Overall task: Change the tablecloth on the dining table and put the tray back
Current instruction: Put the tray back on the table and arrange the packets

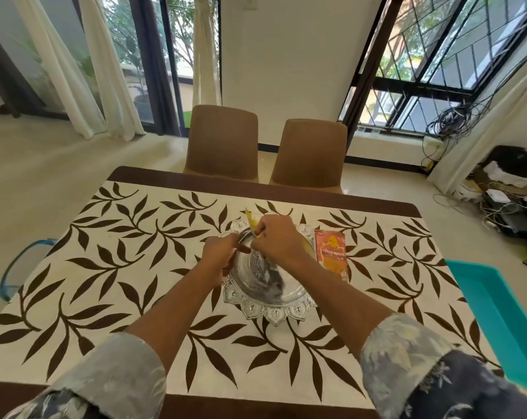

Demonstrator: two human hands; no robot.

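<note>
Two forearms in rolled, blue-grey patterned sleeves [105, 376] reach up from the bottom of the frame and meet over the tray [274, 311]. The tray sits at the centre of the picture on the tablecloth [120, 267]. It is a round, silvery dish with a glossy, reflective well and an embossed rim cut into pointed petals.

The left hand [221, 252] has its fingers curled in toward the right; I cannot tell whether it grips anything. The right hand [277, 240] is closed, fingers pinching a thin yellow item [249, 216] that pokes out above the knuckles.

The cloth is cream with dark brown leaf sprays, lying flat on a dark wood table [195, 178]. An orange packet [331, 255] lies just right of the tray. Two brown chairs [223, 143] stand at the far edge.
</note>
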